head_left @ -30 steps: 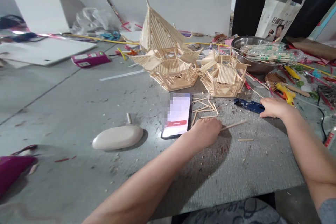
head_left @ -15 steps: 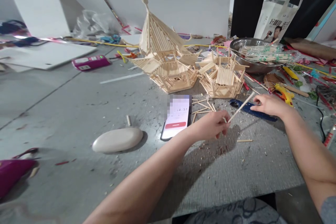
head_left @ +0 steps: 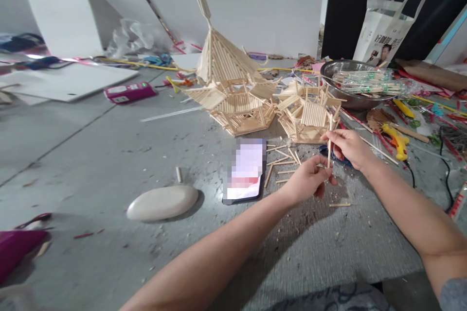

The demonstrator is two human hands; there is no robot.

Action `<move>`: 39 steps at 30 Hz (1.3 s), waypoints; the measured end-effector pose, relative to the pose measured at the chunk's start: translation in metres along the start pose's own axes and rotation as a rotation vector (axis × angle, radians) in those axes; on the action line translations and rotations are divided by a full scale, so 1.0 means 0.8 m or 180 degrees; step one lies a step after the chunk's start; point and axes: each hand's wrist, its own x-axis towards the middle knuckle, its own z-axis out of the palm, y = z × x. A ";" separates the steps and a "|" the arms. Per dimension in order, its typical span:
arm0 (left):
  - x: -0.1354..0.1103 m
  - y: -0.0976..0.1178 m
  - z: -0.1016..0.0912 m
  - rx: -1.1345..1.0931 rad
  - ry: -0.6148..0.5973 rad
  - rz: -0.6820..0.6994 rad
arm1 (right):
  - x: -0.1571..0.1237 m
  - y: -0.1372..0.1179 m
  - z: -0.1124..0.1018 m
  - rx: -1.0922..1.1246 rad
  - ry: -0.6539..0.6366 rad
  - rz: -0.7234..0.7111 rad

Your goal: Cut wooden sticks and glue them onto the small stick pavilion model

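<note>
A thin wooden stick (head_left: 330, 143) stands nearly upright between my two hands. Its lower end is pinched in my left hand (head_left: 310, 177), while the fingers of my right hand (head_left: 346, 146) close on it higher up. Beneath the right hand lies a dark blue tool (head_left: 323, 149), mostly covered, so its kind is hidden. Just behind the hands stands a small stick-built model (head_left: 308, 112) with open uprights on top. Left of it rises a taller stick pavilion (head_left: 233, 87) with a pointed roof. Short cut sticks (head_left: 280, 160) lie beside my left hand.
A phone (head_left: 246, 170) lies left of the cut sticks, and a smooth pale oval object (head_left: 162, 203) is farther left. At the right are a yellow glue gun (head_left: 397, 141) with its cord and a metal bowl (head_left: 350, 102) of wrapped sticks. A white bag (head_left: 383, 29) stands behind.
My right hand has moved left from over the blue tool and taken hold of the stick. The stick has swung from slanting to nearly upright. The view has tilted slightly upward.
</note>
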 end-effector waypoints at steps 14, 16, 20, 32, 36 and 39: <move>0.020 -0.001 -0.006 0.0319 -0.0066 0.0154 | 0.009 0.008 0.003 0.0034 -0.0076 -0.0095; 0.020 -0.003 -0.006 0.0325 -0.0086 0.0168 | 0.007 0.007 0.002 0.0056 -0.0083 -0.0073; 0.021 0.000 -0.007 0.0313 -0.0131 0.0104 | 0.007 0.009 0.001 0.0066 -0.0036 -0.0005; 0.022 0.005 -0.014 0.0312 -0.0046 0.0063 | 0.017 0.017 0.001 0.0159 -0.0056 -0.0011; 0.024 0.003 -0.017 0.0274 -0.0027 0.0072 | 0.020 0.021 0.001 0.0206 -0.0062 -0.0014; 0.026 0.001 -0.018 0.0310 0.0022 0.0092 | 0.021 0.020 0.003 0.0211 -0.0042 0.0011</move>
